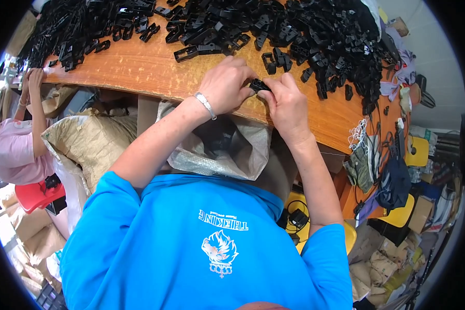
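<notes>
Between my two hands, just above the near edge of the wooden table [139,67], is a small black plastic part [259,85]. My left hand [226,85] pinches its left end between thumb and fingers; a silver bracelet [205,106] circles that wrist. On the part's right end, my right hand [285,103] closes with thumb and forefinger. The fingers hide much of the part. Beyond my hands spreads a large heap of similar black plastic pieces [212,26], some of them open rectangular frames. A few loose ones [276,61] lie closest to my right hand.
Below the table edge, an open whitish woven sack [258,155] sits at my lap with something dark inside. A tan sack [95,142] stands to its left. At far left a person in pink [20,147] works at the table. White string [357,133] and bags hang at right.
</notes>
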Demonstrator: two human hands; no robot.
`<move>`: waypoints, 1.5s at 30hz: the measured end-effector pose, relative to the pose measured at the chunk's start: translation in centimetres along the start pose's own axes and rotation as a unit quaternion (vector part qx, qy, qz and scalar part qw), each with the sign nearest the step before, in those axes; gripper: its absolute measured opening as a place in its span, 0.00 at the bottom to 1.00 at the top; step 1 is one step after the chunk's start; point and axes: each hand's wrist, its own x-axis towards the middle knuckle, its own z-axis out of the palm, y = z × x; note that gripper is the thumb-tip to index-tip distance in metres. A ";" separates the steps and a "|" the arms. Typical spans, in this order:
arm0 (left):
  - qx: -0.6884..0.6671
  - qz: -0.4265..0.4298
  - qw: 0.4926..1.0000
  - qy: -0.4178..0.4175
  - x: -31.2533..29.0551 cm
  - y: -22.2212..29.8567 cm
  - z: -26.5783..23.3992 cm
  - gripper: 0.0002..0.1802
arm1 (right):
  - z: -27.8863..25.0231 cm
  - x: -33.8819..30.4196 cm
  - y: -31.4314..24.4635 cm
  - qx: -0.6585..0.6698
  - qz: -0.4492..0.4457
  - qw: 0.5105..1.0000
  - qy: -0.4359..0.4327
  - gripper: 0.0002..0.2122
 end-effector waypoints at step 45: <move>0.005 0.107 0.994 0.027 5.1 0.4 1.5 0.15 | -0.4 1.7 7.4 0.037 0.173 0.983 0.058 0.08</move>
